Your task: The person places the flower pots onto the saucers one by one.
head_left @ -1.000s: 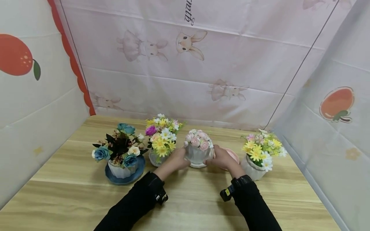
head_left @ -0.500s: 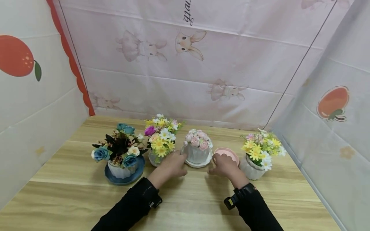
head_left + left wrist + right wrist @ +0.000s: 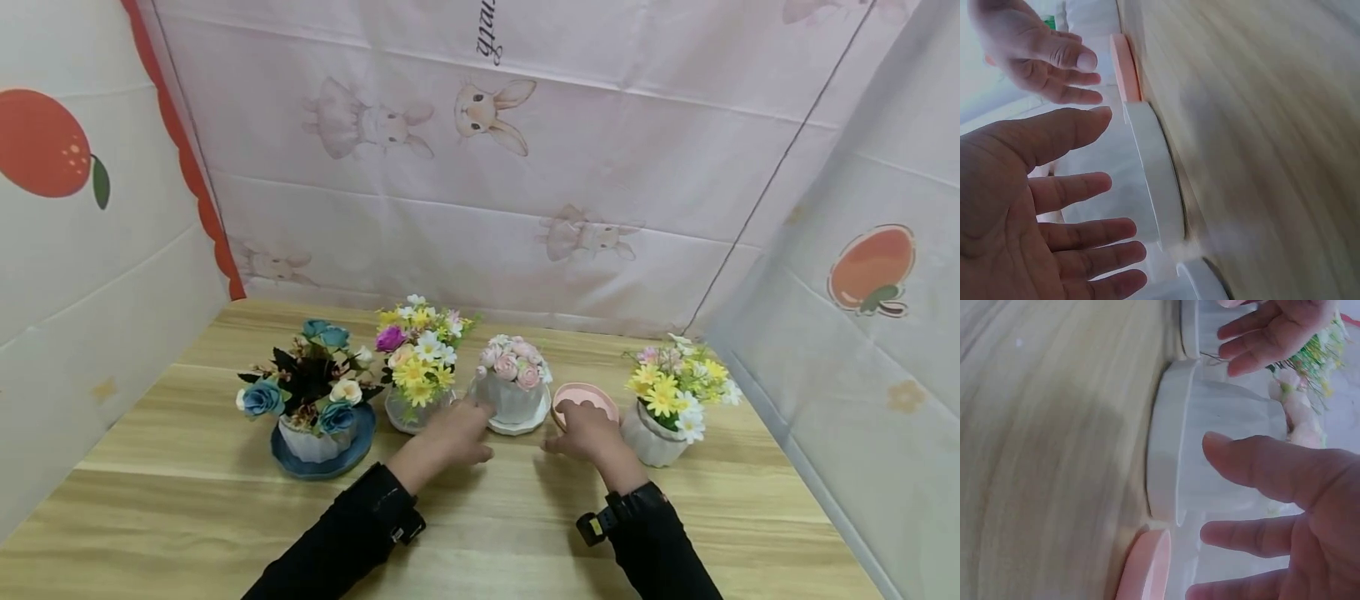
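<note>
A white pot of pink roses (image 3: 514, 392) stands upright on a white saucer (image 3: 517, 427) near the middle of the table. My left hand (image 3: 448, 435) is just left of it, fingers spread and apart from the pot in the left wrist view. On the other side, my right hand (image 3: 588, 433) hovers in front of a pink saucer (image 3: 577, 392), its fingers extended and holding nothing. The right wrist view shows the white pot (image 3: 1222, 419) seated inside the saucer's raised rim (image 3: 1166, 444), with the right thumb (image 3: 1254, 459) in front of it.
Left of the hands, a pot of yellow, white and purple flowers (image 3: 420, 358) sits on a white saucer. Farther left, blue roses (image 3: 264, 398) fill a pot on a blue saucer (image 3: 322, 471). At right stands a pot of yellow and white daisies (image 3: 656, 437). Fabric walls surround the table.
Both hands have let go of the pink-rose pot and drawn apart toward the near side. The pot now rests on the white saucer; over the last half second the hands have barely shifted.
</note>
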{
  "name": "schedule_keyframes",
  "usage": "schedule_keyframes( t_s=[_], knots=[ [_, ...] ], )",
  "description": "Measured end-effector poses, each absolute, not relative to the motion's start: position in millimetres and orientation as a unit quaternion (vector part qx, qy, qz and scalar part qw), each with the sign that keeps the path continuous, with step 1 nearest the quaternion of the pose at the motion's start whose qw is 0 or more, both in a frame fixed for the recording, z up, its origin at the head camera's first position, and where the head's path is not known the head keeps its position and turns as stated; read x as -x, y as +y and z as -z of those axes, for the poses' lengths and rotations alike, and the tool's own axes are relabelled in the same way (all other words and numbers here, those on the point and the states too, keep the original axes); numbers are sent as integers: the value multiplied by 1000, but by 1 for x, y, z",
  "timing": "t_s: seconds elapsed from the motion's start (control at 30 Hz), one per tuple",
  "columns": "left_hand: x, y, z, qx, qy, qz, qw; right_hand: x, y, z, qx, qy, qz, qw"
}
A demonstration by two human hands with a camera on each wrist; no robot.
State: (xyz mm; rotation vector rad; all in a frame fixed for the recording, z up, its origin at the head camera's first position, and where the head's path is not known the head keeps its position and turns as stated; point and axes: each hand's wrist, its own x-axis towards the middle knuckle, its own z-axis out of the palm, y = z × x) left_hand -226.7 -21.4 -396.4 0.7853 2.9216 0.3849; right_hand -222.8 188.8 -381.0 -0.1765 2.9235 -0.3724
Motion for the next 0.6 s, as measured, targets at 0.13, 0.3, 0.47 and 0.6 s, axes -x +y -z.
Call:
schedule_keyframes(
  t_s=[0.13,0.3,0.47,0.6],
  knots=[
    [224,-13,397,-278,954,-113,27,218,196,379,60,985,142,82],
    [220,-3,398,-288,951,-109,21,212,207,375,72,980,172,67],
    [218,7,401,-304,946,-109,11,205,217,373,57,978,191,68],
    [217,14,402,-313,943,-112,5,201,223,373,33,976,201,74]
  ],
)
